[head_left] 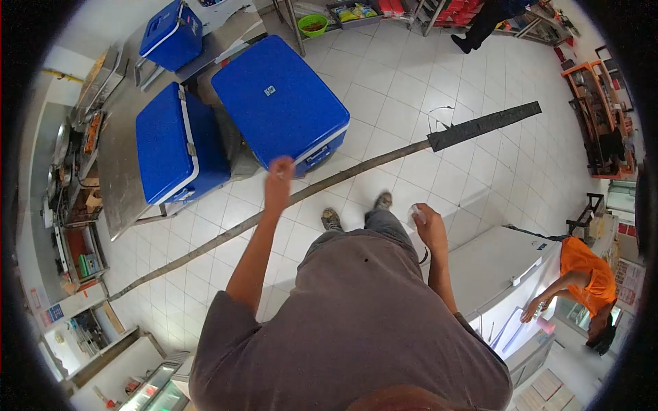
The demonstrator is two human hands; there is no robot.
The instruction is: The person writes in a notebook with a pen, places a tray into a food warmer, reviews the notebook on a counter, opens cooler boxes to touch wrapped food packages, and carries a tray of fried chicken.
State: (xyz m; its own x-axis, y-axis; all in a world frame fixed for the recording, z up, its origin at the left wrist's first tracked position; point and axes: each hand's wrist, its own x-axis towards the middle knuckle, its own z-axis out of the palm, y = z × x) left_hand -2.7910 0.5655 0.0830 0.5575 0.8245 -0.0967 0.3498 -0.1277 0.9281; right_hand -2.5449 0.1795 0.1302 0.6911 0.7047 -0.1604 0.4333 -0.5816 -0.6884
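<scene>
My left hand (279, 179) is raised in front of me, in line with the front edge of a large blue cooler box (281, 103) with a closed lid. Its fingers look curled and a little blurred; what they hold, if anything, I cannot make out. Whether the hand touches the cooler is unclear. At my right side, my right hand (430, 227) is closed around a small, clear whitish piece that looks like plastic (415, 214). A second blue cooler box (164, 144) stands to the left, its lid closed too.
A smaller blue cooler (161, 34) sits on a metal table (120, 171). Along the tiled floor runs a dark strip (356, 168) with a wider black end (486, 127). By a white chest freezer (500, 274) at right leans a person in orange (588, 274). Another person's dark-trousered leg (483, 27) shows at top.
</scene>
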